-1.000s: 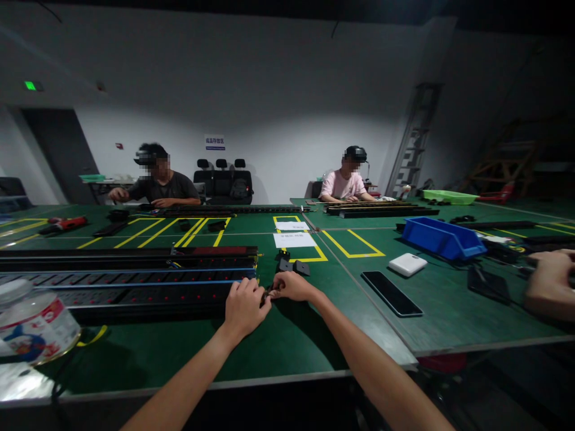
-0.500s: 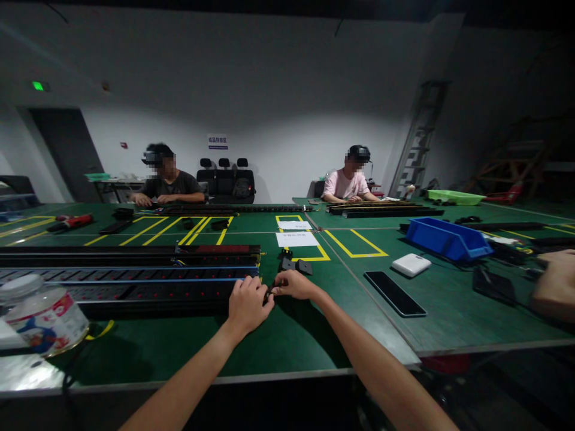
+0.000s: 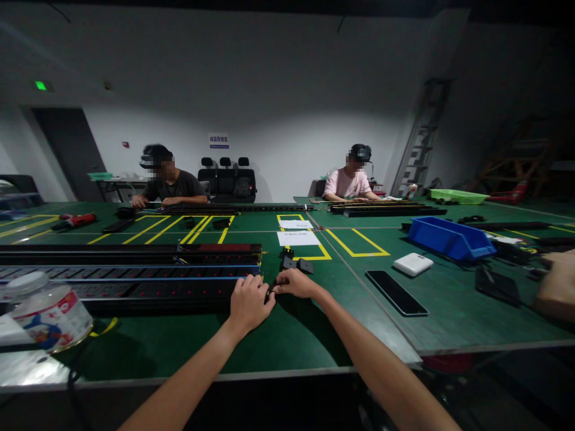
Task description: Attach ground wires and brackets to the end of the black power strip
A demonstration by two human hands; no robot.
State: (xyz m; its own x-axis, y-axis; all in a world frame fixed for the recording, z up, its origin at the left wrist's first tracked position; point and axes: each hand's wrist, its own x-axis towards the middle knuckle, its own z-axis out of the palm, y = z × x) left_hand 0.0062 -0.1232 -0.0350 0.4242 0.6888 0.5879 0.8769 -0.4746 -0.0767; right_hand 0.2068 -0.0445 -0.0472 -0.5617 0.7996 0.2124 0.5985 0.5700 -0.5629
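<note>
Both your left hand [image 3: 250, 302] and right hand [image 3: 295, 283] are resting close together, fingers bent narrow, at the right end of the near black strip [image 3: 179, 291] on the desk [image 3: 309, 350], seemingly so one is steadying for the other, though I cannot tell what they're holding.

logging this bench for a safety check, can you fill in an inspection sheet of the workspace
surface: green table marked with yellow tape
job's things: long black strips with red dots, at left; black blocks just beyond the right hand
clutter: jar, phone, white box, blue bin, paper sheets, red and black drill
hands: left hand at the nearest strip's end, both hands' fingers close together; anything between them too small to tell
cables: dark cable at the front edge near the jar
surroundings: person in dark shirt and person in pink across the table; ladder by the wall
</note>
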